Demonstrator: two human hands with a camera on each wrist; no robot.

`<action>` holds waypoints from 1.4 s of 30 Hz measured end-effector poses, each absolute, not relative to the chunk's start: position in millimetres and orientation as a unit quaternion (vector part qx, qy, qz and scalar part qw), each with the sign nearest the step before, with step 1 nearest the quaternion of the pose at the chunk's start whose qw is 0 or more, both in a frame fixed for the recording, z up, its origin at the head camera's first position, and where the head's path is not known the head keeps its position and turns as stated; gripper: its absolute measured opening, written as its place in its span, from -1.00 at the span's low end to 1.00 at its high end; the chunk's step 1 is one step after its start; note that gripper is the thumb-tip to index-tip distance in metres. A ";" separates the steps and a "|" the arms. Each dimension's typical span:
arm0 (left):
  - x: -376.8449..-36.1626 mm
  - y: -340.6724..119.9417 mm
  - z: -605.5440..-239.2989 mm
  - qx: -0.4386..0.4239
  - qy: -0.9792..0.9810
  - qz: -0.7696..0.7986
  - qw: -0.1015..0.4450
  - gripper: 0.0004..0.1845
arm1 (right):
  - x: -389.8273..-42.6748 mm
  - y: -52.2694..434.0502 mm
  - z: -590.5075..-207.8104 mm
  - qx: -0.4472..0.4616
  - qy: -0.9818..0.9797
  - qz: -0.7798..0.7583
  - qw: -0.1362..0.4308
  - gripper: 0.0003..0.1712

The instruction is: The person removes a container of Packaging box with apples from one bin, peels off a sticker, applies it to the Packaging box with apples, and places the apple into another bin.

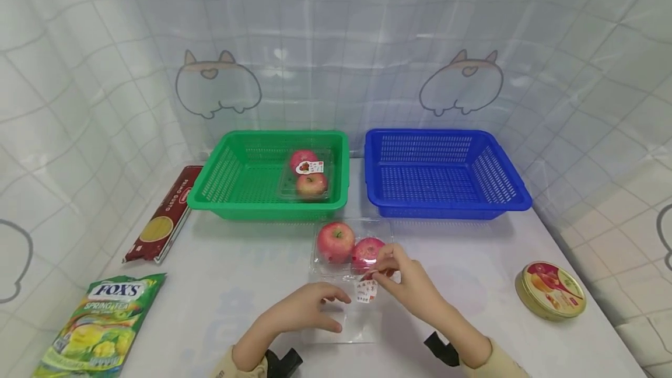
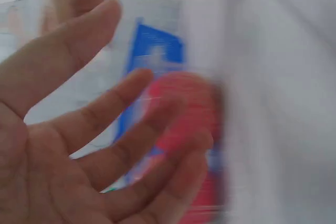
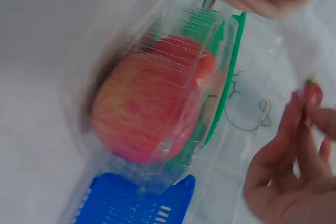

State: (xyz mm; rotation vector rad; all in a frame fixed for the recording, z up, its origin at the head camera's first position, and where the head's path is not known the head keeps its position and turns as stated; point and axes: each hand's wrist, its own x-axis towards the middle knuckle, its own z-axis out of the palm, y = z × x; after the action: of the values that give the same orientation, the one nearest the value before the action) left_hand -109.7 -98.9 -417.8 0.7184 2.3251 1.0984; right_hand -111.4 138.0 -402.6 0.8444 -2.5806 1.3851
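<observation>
A clear plastic clamshell box (image 1: pixel 320 267) holds two red apples (image 1: pixel 336 242) in front of the baskets. Its transparent lid (image 1: pixel 357 331) lies folded toward me on the table. Between thumb and fingertips, my right hand (image 1: pixel 412 284) pinches a sticker label (image 1: pixel 366 291), white with printed text and a red fruit picture at its upper end. The label hangs over the near edge of the box. My left hand (image 1: pixel 304 310) is just left of the label, fingers spread and holding nothing; its palm (image 2: pixel 58 177) shows in the left wrist view.
Behind stand a green basket (image 1: pixel 273 213), with another labelled apple box (image 1: pixel 283 191) inside, and a blue basket (image 1: pixel 446 213). On the left lie a dark red pasta packet (image 1: pixel 163 214) and a green candy bag (image 1: pixel 100 325). A round tin (image 1: pixel 551 290) stands at right.
</observation>
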 end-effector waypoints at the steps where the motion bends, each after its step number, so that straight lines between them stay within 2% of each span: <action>1: -109.6 -99.3 -412.1 0.263 0.850 0.405 0.212 -0.69 | -113.8 136.7 -400.3 0.259 -0.847 0.461 0.048 -0.69; 3: -110.9 -97.7 -401.3 0.260 0.860 0.413 0.147 -0.75 | -120.1 133.8 -395.7 0.223 -0.848 0.478 0.046 -0.70; 7: -122.2 -85.9 -385.1 0.242 0.893 0.379 -0.011 -0.71 | -138.9 126.7 -387.6 0.182 -0.835 0.519 0.033 -0.76; 10: -135.5 -76.8 -382.4 0.240 0.905 0.345 -0.068 -0.70 | -153.3 121.0 -387.0 0.171 -0.828 0.533 0.021 -0.78; 14: -151.4 -70.1 -389.1 0.228 0.913 0.330 -0.081 -0.83 | -166.2 114.5 -391.9 0.163 -0.831 0.532 0.009 -0.75; 17: -159.0 -68.3 -396.7 0.208 0.916 0.333 -0.086 -0.85 | -171.1 110.5 -396.7 0.165 -0.832 0.530 -0.001 -0.69; 22: -162.7 -67.5 -403.8 0.191 0.920 0.333 -0.076 -0.79 | -173.6 106.5 -407.3 0.177 -0.850 0.497 0.001 -0.60; 27: -163.6 -67.4 -406.5 0.194 0.928 0.310 -0.066 -0.73 | -173.4 104.0 -412.3 0.208 -0.867 0.452 0.026 -0.57; 30: -163.1 -67.2 -408.5 0.200 0.932 0.293 -0.069 -0.74 | -172.6 102.7 -414.7 0.220 -0.884 0.411 0.045 -0.58; 34: -161.4 -66.9 -411.0 0.219 0.935 0.264 -0.088 -0.87 | -170.4 101.7 -418.1 0.223 -0.905 0.349 0.092 -0.62; 37: -159.5 -66.5 -412.9 0.233 0.936 0.242 -0.105 -0.96 | -168.7 102.1 -422.1 0.223 -0.917 0.305 0.125 -0.70; 42: -156.4 -66.6 -417.0 0.235 0.934 0.239 -0.120 -0.98 | -166.8 103.9 -429.6 0.235 -0.922 0.271 0.145 -0.84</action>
State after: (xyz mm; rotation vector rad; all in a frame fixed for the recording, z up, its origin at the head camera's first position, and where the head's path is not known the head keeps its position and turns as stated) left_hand -156.4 -66.6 -417.0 0.8005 3.1835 0.8145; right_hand -166.8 103.9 -429.6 0.6764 -2.6563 0.7817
